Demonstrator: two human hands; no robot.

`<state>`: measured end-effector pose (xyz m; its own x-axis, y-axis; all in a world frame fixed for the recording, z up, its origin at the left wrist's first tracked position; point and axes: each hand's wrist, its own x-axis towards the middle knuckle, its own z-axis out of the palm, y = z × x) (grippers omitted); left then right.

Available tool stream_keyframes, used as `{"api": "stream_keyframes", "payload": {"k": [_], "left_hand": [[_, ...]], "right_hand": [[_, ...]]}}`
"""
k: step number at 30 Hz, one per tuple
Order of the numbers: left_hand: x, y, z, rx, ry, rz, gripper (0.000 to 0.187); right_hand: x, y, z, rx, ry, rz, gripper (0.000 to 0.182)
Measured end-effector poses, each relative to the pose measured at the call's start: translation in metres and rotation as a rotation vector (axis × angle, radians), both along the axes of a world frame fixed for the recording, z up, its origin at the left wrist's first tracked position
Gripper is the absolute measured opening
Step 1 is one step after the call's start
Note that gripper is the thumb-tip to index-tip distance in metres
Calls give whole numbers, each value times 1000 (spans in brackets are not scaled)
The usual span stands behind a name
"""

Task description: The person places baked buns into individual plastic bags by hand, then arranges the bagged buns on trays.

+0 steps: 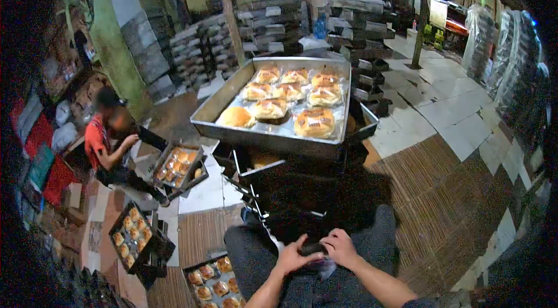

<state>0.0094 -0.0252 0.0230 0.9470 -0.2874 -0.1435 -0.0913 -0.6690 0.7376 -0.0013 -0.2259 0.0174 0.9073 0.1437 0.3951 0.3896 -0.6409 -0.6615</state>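
Low over my lap, my left hand (295,257) and my right hand (342,246) close together around a dark, rounded item (314,248). What looks like thin clear plastic (327,268) hangs just below it. Shadow keeps me from telling its kind. In front of me, above hand height, a large metal tray (267,133) rests on a stack of dark trays. In it are several browned buns (314,122), most in clear wrapping. One bun (235,116) at its front left appears unwrapped.
A tray of buns (200,292) lies by my left leg, and another bun tray (131,238) stands further left. A seated person (103,142) in red is beside a third bun tray (177,164). Stacked trays (357,26) and a post (421,14) stand behind.
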Motion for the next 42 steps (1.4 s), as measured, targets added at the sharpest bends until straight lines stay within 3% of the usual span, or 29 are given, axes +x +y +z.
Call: {"api": "stream_keyframes", "payload": {"k": [1,3,4,5,7,9,10,13,15,17,19,21,23,25,27,30,31,33,36,37,38,39,40,41,42], "left_hand": [[2,7,-6,20,-47,-108,76],[10,23,-30,-317,63,-146,49],[12,22,-16,-529,174,-44,26],[18,22,-22,-773,132,81,20],[26,16,21,-1049,417,328,16],[37,7,35,-995,316,569,15],[44,13,22,-1033,298,599,13],[58,37,-4,-1263,93,661,6],[58,61,-13,-1350,123,747,6],[59,77,-4,-1586,244,841,8],[59,87,-21,-1629,242,816,10],[64,90,-21,-1695,189,883,10],[64,99,-29,-1710,234,831,12],[68,105,-40,-1732,190,873,12],[67,112,-29,-1752,163,875,12],[61,114,-32,-1750,212,909,12],[61,115,-27,-1766,205,903,13],[62,113,-25,-1783,210,883,13],[61,109,-27,-1779,226,717,14],[59,106,-25,-1767,243,704,14],[57,104,-18,-1792,197,699,14],[56,103,-10,-1815,152,698,14],[55,102,22,-1739,177,845,15],[45,109,14,-1798,71,673,22],[41,111,28,-1728,97,810,24]], "right_hand": [[-3,-2,22,94,-69,-95,10],[-6,-4,64,302,-39,-254,13],[-7,-7,79,370,-85,-284,15],[-4,-12,70,511,-86,-265,14],[-3,-5,68,706,65,-291,14],[-2,12,87,477,75,-309,13],[1,22,103,340,-64,-276,13],[32,37,162,28,-311,138,8],[71,42,229,-185,-576,414,2],[116,62,293,-243,-683,423,9],[171,101,335,-442,-557,237,24],[253,133,338,-629,-480,412,35],[336,162,327,-722,-170,617,50],[381,197,317,-766,205,608,51],[417,214,302,-757,97,666,59],[408,229,324,-953,197,601,59],[410,221,325,-969,16,751,56],[388,207,343,-1055,3,705,47],[368,153,359,-418,-69,627,38],[353,133,355,-72,-79,486,37],[306,135,363,427,167,356,33],[297,95,377,469,511,625,31],[240,103,382,598,504,362,33],[207,93,365,622,509,355,33],[179,82,348,698,442,406,41]]}}
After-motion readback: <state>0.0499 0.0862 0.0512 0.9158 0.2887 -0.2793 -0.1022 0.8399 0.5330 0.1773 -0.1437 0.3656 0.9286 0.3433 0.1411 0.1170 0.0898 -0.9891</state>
